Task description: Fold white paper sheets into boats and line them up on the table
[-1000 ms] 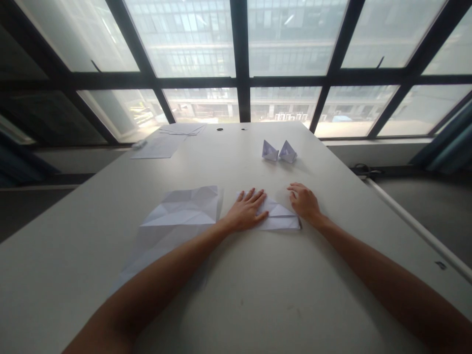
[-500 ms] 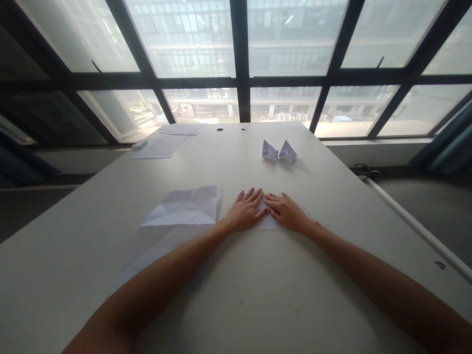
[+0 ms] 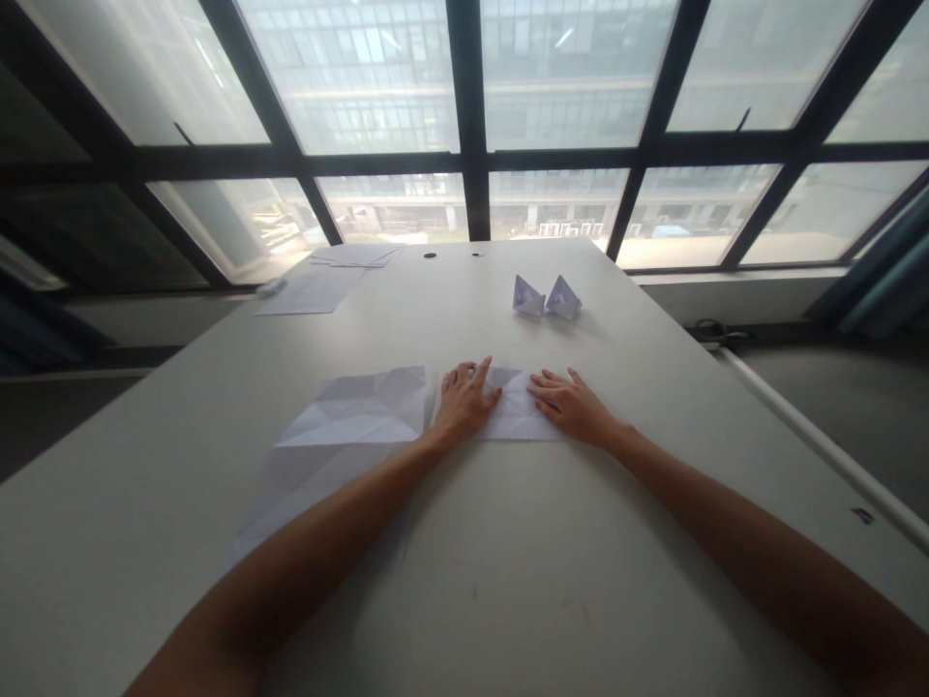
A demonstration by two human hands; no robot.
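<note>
Black window frame (image 3: 470, 136) beyond white table (image 3: 500, 581); multi-storey building (image 3: 363, 92) outside. Blue curtain (image 3: 860, 295) at right, dark-blue curtain (image 3: 36, 324) at left. Black cable (image 3: 715, 333) beside table's right edge. Round dark grommet (image 3: 430, 256) near far edge.

Folded paper (image 3: 515, 414): white, marked by a pattern of crossing crease lines. Large creased sheet (image 3: 367, 409): white with pale lilac-grey shading. Two paper figures (image 3: 528, 298): white, lilac-tinted. Surface (image 3: 494, 542): plain off-white, greyer in the foreground. Window frame (image 3: 470, 126): black. Curtain (image 3: 863, 290): dull blue.
</note>
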